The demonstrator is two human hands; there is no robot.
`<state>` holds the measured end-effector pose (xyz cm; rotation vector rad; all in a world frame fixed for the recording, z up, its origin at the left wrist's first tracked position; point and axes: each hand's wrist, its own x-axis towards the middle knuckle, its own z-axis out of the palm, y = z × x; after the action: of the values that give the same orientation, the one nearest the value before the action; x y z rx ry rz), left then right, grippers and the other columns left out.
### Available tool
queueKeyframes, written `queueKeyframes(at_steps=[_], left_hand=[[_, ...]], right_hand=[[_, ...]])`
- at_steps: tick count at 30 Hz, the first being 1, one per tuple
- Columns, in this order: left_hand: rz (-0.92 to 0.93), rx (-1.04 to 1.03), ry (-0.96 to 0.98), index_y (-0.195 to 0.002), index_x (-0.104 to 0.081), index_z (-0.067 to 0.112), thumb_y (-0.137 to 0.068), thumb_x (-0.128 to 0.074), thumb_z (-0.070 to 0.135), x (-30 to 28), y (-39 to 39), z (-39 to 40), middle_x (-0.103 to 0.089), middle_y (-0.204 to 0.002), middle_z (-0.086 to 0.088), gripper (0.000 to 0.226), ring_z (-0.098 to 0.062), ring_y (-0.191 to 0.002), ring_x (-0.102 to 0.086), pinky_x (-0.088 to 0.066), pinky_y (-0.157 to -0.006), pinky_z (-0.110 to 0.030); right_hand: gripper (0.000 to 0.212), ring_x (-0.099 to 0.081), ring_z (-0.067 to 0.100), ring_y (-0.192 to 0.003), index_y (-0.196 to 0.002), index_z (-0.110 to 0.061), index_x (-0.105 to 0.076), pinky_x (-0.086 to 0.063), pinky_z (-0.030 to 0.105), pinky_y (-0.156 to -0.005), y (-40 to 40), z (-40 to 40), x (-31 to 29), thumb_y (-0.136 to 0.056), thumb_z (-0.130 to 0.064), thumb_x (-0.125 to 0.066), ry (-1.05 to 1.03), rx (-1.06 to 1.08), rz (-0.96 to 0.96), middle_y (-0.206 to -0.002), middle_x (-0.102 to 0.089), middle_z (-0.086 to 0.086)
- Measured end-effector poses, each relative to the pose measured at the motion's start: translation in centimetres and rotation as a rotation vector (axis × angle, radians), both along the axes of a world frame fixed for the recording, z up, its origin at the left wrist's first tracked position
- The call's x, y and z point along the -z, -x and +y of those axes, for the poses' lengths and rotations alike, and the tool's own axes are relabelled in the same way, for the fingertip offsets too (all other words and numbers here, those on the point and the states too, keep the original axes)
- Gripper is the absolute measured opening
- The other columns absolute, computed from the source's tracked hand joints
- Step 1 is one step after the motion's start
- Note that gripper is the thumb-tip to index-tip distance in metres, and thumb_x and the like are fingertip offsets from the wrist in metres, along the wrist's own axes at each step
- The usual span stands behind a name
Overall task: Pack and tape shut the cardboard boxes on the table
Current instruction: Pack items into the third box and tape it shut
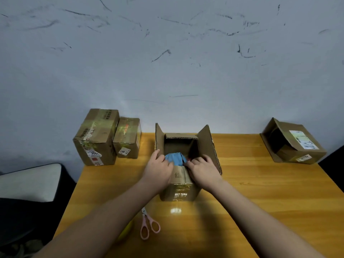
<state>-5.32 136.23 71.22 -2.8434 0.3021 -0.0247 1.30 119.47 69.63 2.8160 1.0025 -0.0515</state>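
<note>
A: Boxes first. How many?

B: Four cardboard ones on the wooden table (pixel 251 192). The open box (pixel 183 161) stands at the middle, close to the wall, with its two side flaps upright and its long axis running from the person toward the wall. Two taped boxes stand touching at the far left corner: a larger taped box (pixel 96 136) and a smaller taped box (pixel 127 138). A fourth box (pixel 292 141) lies tipped at the far right, its opening facing left.

A: Anything inside them?

B: The open box holds a blue bundle (pixel 175 158) with a bit of red beside it. The tipped one looks dark inside; I cannot tell.

A: And the hands?

B: Two. The left hand (pixel 158 169) has fingers bent onto the bundle at the near rim. The right hand (pixel 203 169) has fingers curled, pressing down at the near flap; what it grips I cannot tell.

A: Anything else?

B: One pair of pink scissors (pixel 149 225) lies near the person, blades pointing toward the open box.
</note>
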Motion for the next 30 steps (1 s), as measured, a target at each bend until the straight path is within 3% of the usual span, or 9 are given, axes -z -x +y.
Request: queueKeyframes(at_steps=[3,8,12,16,19,22,24,26,30], left_hand=[[-0.030,0.036,0.027,-0.116,-0.063,0.013,-0.098,-0.034,0.034,0.7,0.2,0.5,-0.064,-0.119,-0.008,0.040,-0.027,-0.118,-0.050,-0.010,-0.118,-0.047],[-0.197,0.102,0.169,-0.092,-0.072,0.021,-0.084,-0.055,0.035,1.6,0.2,0.7,-0.071,-0.096,-0.001,0.024,-0.020,-0.100,-0.062,-0.033,-0.108,-0.047],[-0.396,-0.034,0.594,-0.131,-0.053,0.019,-0.079,-0.066,0.027,1.5,0.7,0.3,-0.053,-0.134,-0.004,0.055,-0.020,-0.127,-0.047,-0.033,-0.109,-0.041],[-0.402,-0.309,1.136,-0.148,-0.025,0.015,-0.085,-0.064,0.017,1.2,1.2,0.0,-0.027,-0.150,-0.006,0.074,-0.014,-0.135,-0.032,-0.032,-0.110,-0.032],[-0.290,-0.396,1.391,-0.150,-0.019,0.021,-0.087,-0.059,0.008,1.2,1.2,-0.3,-0.027,-0.150,-0.001,0.076,-0.010,-0.132,-0.033,-0.040,-0.104,-0.031],[-0.238,-0.386,1.388,-0.150,-0.019,0.019,-0.086,-0.055,0.000,1.3,1.4,-0.8,-0.031,-0.149,0.001,0.076,0.002,-0.122,-0.034,-0.033,-0.088,-0.002],[-0.228,-0.388,1.366,-0.150,-0.020,0.018,-0.086,-0.052,-0.003,1.3,1.3,-0.9,-0.031,-0.150,0.001,0.075,0.007,-0.120,-0.030,-0.029,-0.080,0.006],[-0.226,-0.387,1.348,-0.150,-0.020,0.019,-0.086,-0.050,-0.003,1.3,1.3,-0.8,-0.030,-0.152,-0.001,0.074,0.002,-0.125,-0.032,-0.033,-0.087,0.000],[-0.197,-0.386,1.318,-0.151,-0.017,0.024,-0.089,-0.050,0.000,1.2,1.4,-0.6,-0.026,-0.154,-0.001,0.074,-0.019,-0.128,-0.044,-0.048,-0.098,-0.035]], right_hand=[[0.040,-0.046,0.024,-0.124,-0.141,-0.019,-0.039,-0.029,0.036,-0.103,0.9,0.4,0.4,-0.102,-0.019,-0.027,-0.028,-0.011,-0.018,-0.136,-0.049,0.004],[0.041,-0.046,0.027,-0.123,-0.136,-0.013,-0.043,-0.035,0.036,-0.098,1.5,1.8,1.4,-0.100,-0.014,-0.025,0.004,0.049,0.015,-0.135,-0.050,0.009],[0.050,-0.060,0.023,-0.113,-0.120,-0.014,-0.063,-0.047,0.035,-0.095,2.0,1.6,-0.3,-0.084,-0.021,-0.029,-0.236,-0.021,-0.157,-0.117,-0.067,0.003],[0.042,-0.052,0.021,-0.123,-0.121,-0.015,-0.062,-0.035,0.038,-0.103,2.6,-0.4,-3.0,-0.082,-0.022,-0.048,-0.638,-0.044,-0.384,-0.122,-0.062,0.000],[0.048,-0.041,0.025,-0.135,-0.130,-0.013,-0.055,-0.021,0.045,-0.114,1.4,-0.2,-4.3,-0.085,-0.026,-0.050,-0.395,0.149,-0.391,-0.131,-0.058,0.006],[0.064,-0.008,0.030,-0.149,-0.152,-0.004,-0.012,0.006,0.047,-0.119,-1.0,2.3,-4.5,-0.097,-0.028,-0.035,0.018,0.123,-0.199,-0.159,-0.018,0.016],[0.062,0.001,0.032,-0.149,-0.152,-0.001,0.003,0.006,0.045,-0.120,-2.6,3.9,-4.1,-0.100,-0.025,-0.023,0.185,0.059,-0.174,-0.161,-0.002,0.017],[0.060,-0.004,0.033,-0.149,-0.151,0.000,0.005,0.000,0.043,-0.121,-3.6,5.0,-3.3,-0.101,-0.023,-0.020,0.239,0.052,-0.153,-0.160,-0.002,0.019],[0.049,-0.048,0.033,-0.127,-0.148,-0.001,-0.023,-0.032,0.040,-0.107,-3.4,5.3,-1.6,-0.101,-0.016,-0.026,0.223,0.046,-0.014,-0.153,-0.029,0.019]])
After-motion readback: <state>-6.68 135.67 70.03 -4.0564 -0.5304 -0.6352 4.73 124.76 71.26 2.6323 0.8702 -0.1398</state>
